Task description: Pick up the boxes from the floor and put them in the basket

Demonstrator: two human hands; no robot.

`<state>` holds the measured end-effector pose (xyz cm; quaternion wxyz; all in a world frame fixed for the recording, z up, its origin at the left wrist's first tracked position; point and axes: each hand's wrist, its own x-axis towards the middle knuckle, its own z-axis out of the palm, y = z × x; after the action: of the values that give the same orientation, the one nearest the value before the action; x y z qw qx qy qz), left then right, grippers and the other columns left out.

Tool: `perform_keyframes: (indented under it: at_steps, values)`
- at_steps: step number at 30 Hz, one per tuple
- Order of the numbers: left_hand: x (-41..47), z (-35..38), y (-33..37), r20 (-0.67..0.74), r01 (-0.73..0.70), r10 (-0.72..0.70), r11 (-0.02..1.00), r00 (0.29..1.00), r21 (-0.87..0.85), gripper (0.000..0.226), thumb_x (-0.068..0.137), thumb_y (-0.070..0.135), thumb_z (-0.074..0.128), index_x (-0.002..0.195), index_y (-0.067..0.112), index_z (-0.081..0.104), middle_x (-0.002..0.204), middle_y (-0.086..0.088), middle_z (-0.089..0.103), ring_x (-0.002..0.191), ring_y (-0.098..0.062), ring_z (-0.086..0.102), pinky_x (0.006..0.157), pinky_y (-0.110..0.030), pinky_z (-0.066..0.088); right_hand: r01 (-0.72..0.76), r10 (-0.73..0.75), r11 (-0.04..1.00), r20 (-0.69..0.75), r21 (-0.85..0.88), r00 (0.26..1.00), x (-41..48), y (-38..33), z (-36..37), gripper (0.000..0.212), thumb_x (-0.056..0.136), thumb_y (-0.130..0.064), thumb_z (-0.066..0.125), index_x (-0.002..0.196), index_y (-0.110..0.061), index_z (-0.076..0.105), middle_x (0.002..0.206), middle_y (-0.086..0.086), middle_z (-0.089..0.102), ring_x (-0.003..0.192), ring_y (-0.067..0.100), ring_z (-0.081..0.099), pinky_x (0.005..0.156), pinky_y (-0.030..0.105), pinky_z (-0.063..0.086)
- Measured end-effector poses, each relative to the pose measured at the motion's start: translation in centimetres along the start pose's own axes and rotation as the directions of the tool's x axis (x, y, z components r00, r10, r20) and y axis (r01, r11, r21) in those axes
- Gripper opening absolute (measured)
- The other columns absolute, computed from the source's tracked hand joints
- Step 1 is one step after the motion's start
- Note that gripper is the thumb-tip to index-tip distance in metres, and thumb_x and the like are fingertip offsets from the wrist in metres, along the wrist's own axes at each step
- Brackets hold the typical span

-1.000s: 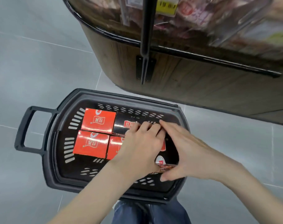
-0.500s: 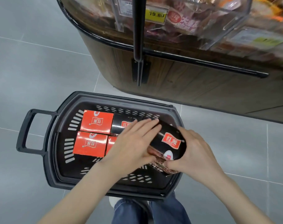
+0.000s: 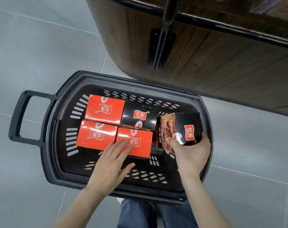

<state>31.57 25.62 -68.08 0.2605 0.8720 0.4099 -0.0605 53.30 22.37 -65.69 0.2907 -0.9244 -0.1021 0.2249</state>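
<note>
step: placing black box (image 3: 187, 127) in basket (image 3: 48, 145), right end | my right hand (image 3: 191, 155) pinches it, tilted | left hand (image 3: 110, 163) fingers (image 3: 118, 148) straight, resting on red box (image 3: 140, 137) | next, I judge: lower it flat into the gap

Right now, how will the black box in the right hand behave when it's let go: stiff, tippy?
Probably stiff: the black box shows sharp, flat faces in the grip of the right hand. Likely light, since one hand carries it. It is tilted on edge, so it may tip if released.
</note>
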Motion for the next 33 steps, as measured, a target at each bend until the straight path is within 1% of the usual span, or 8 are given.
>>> perform_keyframes:
  at_steps: [5,11,16,19,21,26,29,33]
  values:
    - [-1.2,2.8,-0.7,-0.071,0.003,-0.003,1.000,0.997,-0.009,0.056,0.093,0.049,0.038,0.138,0.016,0.045,0.147,-0.004,0.039,0.138,-0.019,0.032,0.115,-0.039,0.021,-0.003,0.002,0.998,-0.019,-0.063,1.000,0.9,2.1,4.9,0.089,0.049,-0.037,0.087,0.123,-0.005,0.050,0.117,0.010,0.060,0.113,0.025,0.053,0.098,0.039,0.046]
    - [-1.1,3.1,-0.9,-0.091,-0.001,0.002,1.000,0.996,0.013,0.055,0.094,0.050,0.036,0.138,0.018,0.046,0.147,-0.002,0.040,0.138,-0.019,0.033,0.115,-0.038,0.022,0.025,-0.033,0.988,-0.053,-0.155,0.998,0.9,2.0,7.7,0.098,0.057,-0.032,0.084,0.136,-0.001,0.034,0.131,0.015,0.047,0.122,0.031,0.041,0.104,0.038,0.033]
    - [-1.2,2.3,-0.9,-0.006,0.007,-0.006,0.999,1.000,0.034,0.056,0.096,0.052,0.030,0.137,0.018,0.046,0.146,-0.002,0.042,0.137,-0.019,0.034,0.116,-0.036,0.019,-0.006,0.049,0.955,0.137,-0.296,0.989,0.6,1.2,6.1,0.108,0.058,-0.042,0.083,0.139,-0.001,0.025,0.137,0.018,0.039,0.126,0.033,0.036,0.106,0.041,0.030]
    - [-1.0,0.2,-0.4,0.029,0.010,-0.011,0.999,1.000,0.052,0.056,0.095,0.052,0.032,0.135,0.018,0.048,0.144,-0.004,0.045,0.136,-0.019,0.034,0.115,-0.035,0.019,0.063,0.044,0.945,0.318,-0.320,0.947,1.4,0.6,3.0,0.109,0.059,-0.039,0.084,0.142,-0.005,0.021,0.143,0.018,0.033,0.134,0.032,0.029,0.113,0.044,0.029]
    - [-0.7,-2.6,0.5,0.024,-0.006,0.004,0.999,1.000,0.050,0.054,0.093,0.051,0.035,0.133,0.017,0.049,0.141,-0.007,0.048,0.134,-0.021,0.036,0.112,-0.037,0.024,0.124,0.004,0.958,0.443,-0.260,0.896,1.5,-0.2,-0.1,0.099,0.064,-0.030,0.082,0.142,-0.009,0.025,0.143,0.014,0.035,0.135,0.028,0.029,0.112,0.040,0.029]
    - [1.3,-11.9,4.5,0.044,-0.139,0.135,0.982,0.990,0.130,0.058,0.091,0.052,0.034,0.129,0.015,0.054,0.140,-0.009,0.049,0.130,-0.027,0.043,0.111,-0.040,0.030,0.174,0.081,0.942,0.697,-0.288,0.713,-0.2,-2.7,-9.9,0.073,0.065,-0.023,0.079,0.129,-0.013,0.046,0.122,0.008,0.058,0.116,0.024,0.054,0.101,0.039,0.045]
    - [2.7,-18.1,8.1,0.052,-0.264,0.259,0.955,0.964,0.138,0.060,0.092,0.055,0.030,0.126,0.014,0.058,0.138,-0.009,0.052,0.128,-0.028,0.047,0.107,-0.041,0.036,0.194,0.033,0.950,0.701,-0.243,0.712,-1.5,-5.0,-16.6,0.053,0.072,-0.015,0.076,0.120,-0.008,0.053,0.106,0.002,0.060,0.103,0.016,0.057,0.087,0.020,0.042]
    - [3.4,-26.0,14.9,0.120,-0.469,0.455,0.870,0.882,0.154,0.057,0.087,0.051,0.038,0.119,0.010,0.062,0.129,-0.014,0.059,0.118,-0.033,0.056,0.099,-0.045,0.045,0.139,-0.018,0.977,0.581,-0.164,0.813,-4.7,-7.6,-26.1,0.066,0.075,-0.018,0.076,0.131,-0.003,0.045,0.126,0.015,0.056,0.120,0.022,0.052,0.085,0.015,0.036]
